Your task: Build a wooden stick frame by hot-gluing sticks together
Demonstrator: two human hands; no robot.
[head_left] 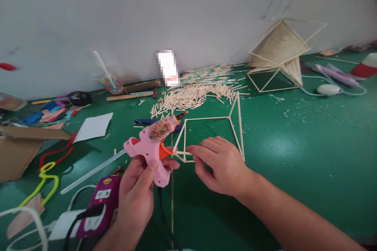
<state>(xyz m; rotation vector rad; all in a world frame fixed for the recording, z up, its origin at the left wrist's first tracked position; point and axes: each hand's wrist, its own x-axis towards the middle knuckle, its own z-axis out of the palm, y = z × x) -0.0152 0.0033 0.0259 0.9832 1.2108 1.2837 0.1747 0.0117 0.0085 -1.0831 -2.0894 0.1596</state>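
My left hand (138, 188) is wrapped round the handle of a pink hot glue gun (147, 147) with an orange trigger. A clear glue stick (94, 170) pokes out of its back end, and its brown nozzle points up and right. Just right of it a frame of thin wooden sticks (207, 118) stands on the green table. My right hand (219, 160) is at the frame's near left side, thumb and forefinger pinched on one of its sticks. The fingertips partly cover that stick and the frame's lower edge.
Short cut sticks (188, 98) lie heaped behind the frame, near a propped phone (167, 66). A larger stick structure (279, 55) stands at back right. On the left are a purple power strip (103, 200) with cables, a cardboard box (23, 151) and white paper (93, 127).
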